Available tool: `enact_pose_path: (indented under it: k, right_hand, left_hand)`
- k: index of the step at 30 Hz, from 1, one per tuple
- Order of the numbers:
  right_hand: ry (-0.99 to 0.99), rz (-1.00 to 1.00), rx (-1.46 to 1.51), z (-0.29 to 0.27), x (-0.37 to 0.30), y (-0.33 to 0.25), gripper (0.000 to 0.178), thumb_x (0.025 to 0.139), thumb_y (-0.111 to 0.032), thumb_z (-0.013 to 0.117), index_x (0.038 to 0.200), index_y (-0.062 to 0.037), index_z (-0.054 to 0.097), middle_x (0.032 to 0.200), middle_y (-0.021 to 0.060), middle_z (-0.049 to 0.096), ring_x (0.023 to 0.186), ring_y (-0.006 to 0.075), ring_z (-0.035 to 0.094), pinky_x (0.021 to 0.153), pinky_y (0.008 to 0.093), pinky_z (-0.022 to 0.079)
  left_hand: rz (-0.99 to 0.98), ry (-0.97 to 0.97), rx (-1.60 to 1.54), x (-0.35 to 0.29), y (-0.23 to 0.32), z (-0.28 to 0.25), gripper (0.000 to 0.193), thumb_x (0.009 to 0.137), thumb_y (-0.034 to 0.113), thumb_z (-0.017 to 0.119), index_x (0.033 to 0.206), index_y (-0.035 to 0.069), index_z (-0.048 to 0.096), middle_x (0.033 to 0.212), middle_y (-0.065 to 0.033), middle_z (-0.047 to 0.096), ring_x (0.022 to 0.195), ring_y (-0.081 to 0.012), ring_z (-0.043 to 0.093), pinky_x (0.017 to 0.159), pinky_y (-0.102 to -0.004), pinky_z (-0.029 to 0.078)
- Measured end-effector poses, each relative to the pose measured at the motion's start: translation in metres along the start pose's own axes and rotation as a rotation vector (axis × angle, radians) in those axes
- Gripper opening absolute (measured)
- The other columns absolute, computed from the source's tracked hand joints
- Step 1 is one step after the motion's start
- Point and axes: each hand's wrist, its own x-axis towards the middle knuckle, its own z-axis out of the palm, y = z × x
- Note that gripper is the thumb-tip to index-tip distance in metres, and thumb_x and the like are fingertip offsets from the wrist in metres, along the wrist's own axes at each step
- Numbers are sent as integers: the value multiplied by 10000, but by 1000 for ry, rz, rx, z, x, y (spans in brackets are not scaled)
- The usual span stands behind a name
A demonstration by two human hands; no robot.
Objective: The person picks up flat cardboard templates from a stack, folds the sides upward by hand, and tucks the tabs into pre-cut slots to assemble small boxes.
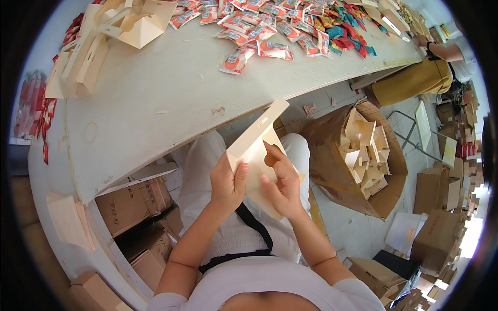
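Observation:
Above my lap I hold a cream folded cardboard insert, tilted, with a slot in its long upper flap and a curved cut-out in its lower panel. My left hand grips its left side, thumb on the near face and the other fingers hidden behind. My right hand pinches the right panel beside the cut-out, thumb in front and fingers bent around the edge. Similar folded cardboard pieces are piled on the table at the far left.
The white table bears many small red-and-white packets and red and teal packets. A big carton full of cream pieces stands at my right. Cartons sit under the table. Another person works at far right.

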Motion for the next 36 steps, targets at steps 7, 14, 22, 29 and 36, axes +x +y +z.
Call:
enact_pose_path:
  k: [7,14,22,29,36]
  right_hand:
    - [-102,60,-24,1,-11,-12,241,716,0,599,950,34,554,1125,154,445,1068,277,415,846,319,358]
    - [-86,-49,-90,8,-5,-43,182,686,-7,588,860,27,543,935,166,526,891,296,482,779,356,378]
    - [-207,-367,-121,5,28,-78,190,694,-48,659,799,18,515,777,136,556,651,305,525,581,332,436]
    - [9,-405,-202,-15,37,-87,153,728,-39,624,810,3,501,803,128,561,667,300,546,601,331,442]
    - [78,-249,-377,0,36,-89,101,773,-62,578,758,-16,489,704,130,532,608,305,517,559,353,416]
  left_hand:
    - [278,-127,-49,-2,-3,-9,342,867,107,387,1184,-1,458,1210,-147,474,1083,-271,480,930,-310,379]
    - [437,-109,145,1,19,-47,332,830,133,512,1152,62,469,1091,-119,539,817,-253,595,618,-266,511]
    - [1350,945,-199,-59,144,-248,227,852,379,509,938,174,465,930,-120,564,582,-219,532,632,-355,499]
    - [736,834,-648,-4,94,-127,707,761,454,557,1309,103,283,1196,-156,412,933,-296,460,777,-379,392]
    - [-33,-375,-871,-6,35,-27,824,699,390,704,1304,47,262,1243,-96,382,1083,-173,430,919,-324,345]
